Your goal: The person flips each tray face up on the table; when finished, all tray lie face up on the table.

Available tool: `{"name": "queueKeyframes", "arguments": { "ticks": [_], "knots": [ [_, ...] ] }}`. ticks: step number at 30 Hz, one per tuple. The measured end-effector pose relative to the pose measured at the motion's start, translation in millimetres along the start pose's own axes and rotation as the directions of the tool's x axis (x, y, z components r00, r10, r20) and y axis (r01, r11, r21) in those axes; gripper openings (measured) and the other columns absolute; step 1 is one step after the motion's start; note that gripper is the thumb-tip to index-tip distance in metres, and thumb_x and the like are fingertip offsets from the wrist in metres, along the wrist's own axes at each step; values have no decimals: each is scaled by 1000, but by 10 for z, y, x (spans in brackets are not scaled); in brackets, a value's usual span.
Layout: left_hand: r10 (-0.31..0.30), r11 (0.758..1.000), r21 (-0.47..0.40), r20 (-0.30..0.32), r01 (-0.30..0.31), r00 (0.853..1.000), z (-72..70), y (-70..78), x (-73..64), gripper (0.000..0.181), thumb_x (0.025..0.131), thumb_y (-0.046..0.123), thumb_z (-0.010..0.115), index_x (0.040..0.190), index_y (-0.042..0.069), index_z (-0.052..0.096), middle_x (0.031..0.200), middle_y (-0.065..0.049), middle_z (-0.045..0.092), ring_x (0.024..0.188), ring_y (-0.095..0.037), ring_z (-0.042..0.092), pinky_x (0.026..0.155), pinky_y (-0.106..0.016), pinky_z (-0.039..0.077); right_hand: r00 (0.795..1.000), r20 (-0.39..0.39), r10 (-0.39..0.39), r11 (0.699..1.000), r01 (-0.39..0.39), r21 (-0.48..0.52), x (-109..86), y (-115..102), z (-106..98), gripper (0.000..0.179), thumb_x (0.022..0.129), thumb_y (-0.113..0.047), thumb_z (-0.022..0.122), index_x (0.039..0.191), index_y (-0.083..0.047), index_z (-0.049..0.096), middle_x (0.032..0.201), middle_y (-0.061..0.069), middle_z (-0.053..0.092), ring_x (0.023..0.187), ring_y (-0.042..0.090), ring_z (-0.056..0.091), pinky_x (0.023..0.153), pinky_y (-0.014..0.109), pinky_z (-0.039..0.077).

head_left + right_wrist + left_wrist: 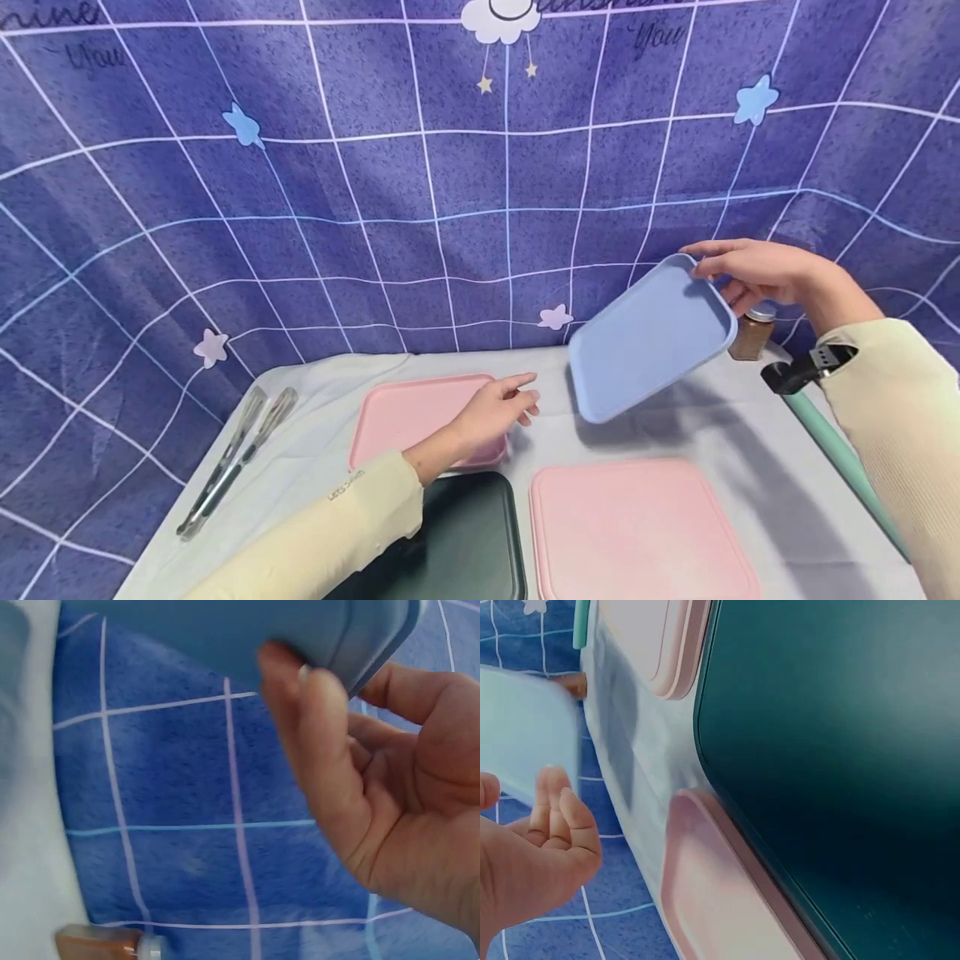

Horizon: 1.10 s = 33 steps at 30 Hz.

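- One light blue tray [652, 342] is pinched at its upper right end by the right-hand grip [753, 273], digits lying on both sides of the rim.
- The right wrist view shows what the head view partly hides: fingers [326, 742] bent up against the tray beside a rounded corner.
- The left-hand grip [495, 412] holds nothing; the left wrist view shows its fingers loosely bent, while the head view shows a gap between it and the tray.
- From the right-hand grip the tray extends down and to the left, tilted and raised above the far right of the white-covered counter [322, 483], its shadow beneath.
- Rectangular and plain, the tray has rounded corners and a low rim, with its inner face towards the head camera; it looks paler and blurred from the left wrist.
- Below the left hand sits a pink tray [408, 417], just beside a dark green rectangular panel [465, 542]; a pink rectangular panel [641, 533] lies to the right of the green one.
- Below the right hand stands a brown-filled jar [752, 333], near a green rod-like item [847, 467] partly covered by the sleeve [885, 417].
- Only the head view shows the metal tongs [236, 462] at the left edge.
- Behind everything hangs a blue gridded cloth [465, 183].
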<state>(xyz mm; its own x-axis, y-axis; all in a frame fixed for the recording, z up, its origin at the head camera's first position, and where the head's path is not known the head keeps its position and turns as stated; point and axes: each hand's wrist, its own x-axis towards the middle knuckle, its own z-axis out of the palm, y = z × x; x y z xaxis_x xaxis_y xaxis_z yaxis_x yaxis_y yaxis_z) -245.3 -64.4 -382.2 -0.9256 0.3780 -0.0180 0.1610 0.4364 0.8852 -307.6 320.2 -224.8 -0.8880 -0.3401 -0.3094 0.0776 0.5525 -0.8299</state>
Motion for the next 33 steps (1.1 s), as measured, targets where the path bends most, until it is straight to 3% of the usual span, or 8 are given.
{"name": "queueKeyframes", "arguments": {
  "ticks": [2, 5, 11, 18, 23, 25, 29, 33],
  "knots": [
    [-9, 1000, 5, -8, 9, 1000, -1, 0, 26, 53, 101, 31, 56, 149, 10, 48, 96, -10, 75, 81, -22, 71, 68, -25, 49, 999, 38, -31, 995, 27, 101, -8, 81, 8, 68, 106, -21, 42, 161, -14, 1, 98, 4, 72, 85, 25, 75, 75, 48, 61],
    [-24, 1000, 3, -13, 24, 1000, 7, -14, 60, 59, 101, 32, 57, 153, 8, 42, 98, -14, 75, 85, -29, 72, 65, -23, 48, 992, 97, -82, 974, 59, 217, -3, 215, 44, 67, 108, -20, 40, 160, -14, -1, 101, 1, 73, 87, 23, 75, 78, 49, 60],
    [-36, 998, -54, -30, 35, 999, 23, -44, 98, 67, 100, 33, 58, 156, 4, 34, 96, -16, 74, 89, -36, 72, 64, -22, 47, 984, 108, -140, 927, 92, 363, 24, 415, 187, 57, 108, -17, 43, 157, -21, 14, 105, 0, 72, 87, 21, 75, 78, 50, 60],
    [-7, 989, -151, -98, -8, 995, 12, -42, 96, 63, 97, 18, 62, 154, 5, 38, 80, -3, 67, 68, -12, 64, 62, -23, 45, 979, 106, -172, 878, 104, 467, 33, 562, 325, 48, 107, -14, 46, 150, -26, 28, 103, 3, 73, 80, 18, 75, 75, 47, 61],
    [8, 978, -205, -132, -35, 991, -1, -56, 82, 62, 95, 12, 63, 153, 4, 40, 79, 1, 66, 66, -9, 61, 60, -22, 43, 977, 83, -197, 835, 123, 536, 59, 672, 391, 40, 107, -13, 45, 143, -27, 36, 100, 2, 74, 77, 18, 75, 69, 40, 61],
    [16, 975, -218, -140, -46, 990, -7, -73, 81, 63, 95, 11, 63, 153, 3, 39, 78, 1, 65, 64, -9, 59, 59, -21, 43, 979, 52, -196, 836, 139, 530, 68, 700, 419, 36, 107, -14, 45, 140, -27, 38, 98, 1, 74, 75, 16, 74, 67, 37, 61],
    [20, 967, -250, -148, -57, 989, -26, -93, 80, 63, 95, 9, 63, 153, 5, 39, 77, 3, 64, 64, -8, 57, 59, -20, 42, 984, 11, -179, 865, 152, 477, 67, 738, 464, 37, 106, -17, 48, 140, -27, 38, 100, -2, 73, 78, 15, 74, 67, 36, 61],
    [11, 964, -262, -153, -51, 988, -51, -117, 78, 64, 94, 8, 64, 153, 3, 39, 77, 3, 63, 65, -7, 58, 61, -20, 43, 973, 104, -205, 882, 138, 450, 44, 810, 464, 58, 105, -10, 47, 154, -28, 22, 114, 1, 69, 92, 20, 73, 75, 43, 61]
  ]
}}
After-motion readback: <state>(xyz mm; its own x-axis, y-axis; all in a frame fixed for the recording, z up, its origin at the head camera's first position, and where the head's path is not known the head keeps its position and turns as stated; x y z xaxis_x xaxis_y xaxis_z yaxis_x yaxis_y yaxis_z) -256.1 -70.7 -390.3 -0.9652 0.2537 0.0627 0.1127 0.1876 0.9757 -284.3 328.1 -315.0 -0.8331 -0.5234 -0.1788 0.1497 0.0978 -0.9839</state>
